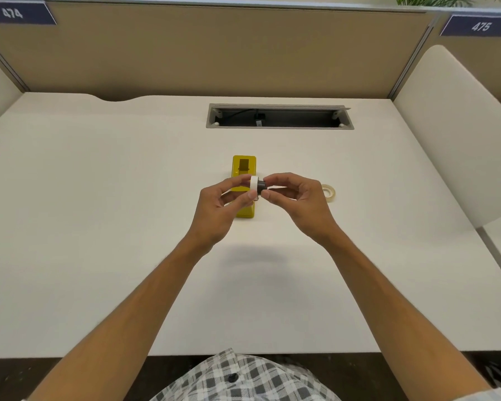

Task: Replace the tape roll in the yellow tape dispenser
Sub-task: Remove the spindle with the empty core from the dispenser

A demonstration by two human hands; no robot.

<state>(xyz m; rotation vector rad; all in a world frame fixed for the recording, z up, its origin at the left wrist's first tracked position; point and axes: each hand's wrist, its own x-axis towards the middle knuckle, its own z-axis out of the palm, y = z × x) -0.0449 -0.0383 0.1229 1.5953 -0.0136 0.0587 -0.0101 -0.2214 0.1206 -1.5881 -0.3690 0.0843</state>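
Note:
The yellow tape dispenser (244, 169) lies on the white desk (99, 198), its roll bay open and partly hidden behind my hands. Above it, my left hand (223, 206) pinches a white tape roll (254, 183) between thumb and fingers. My right hand (295, 201) grips the dark spool hub (261, 185), which sits partway inside that roll. A second, cream-coloured tape roll (328, 192) lies flat on the desk just right of my right hand.
A grey cable slot (279, 116) is cut into the desk behind the dispenser. Beige partition panels close the back and both sides. The desk's front edge runs just above my checked shirt (243, 377).

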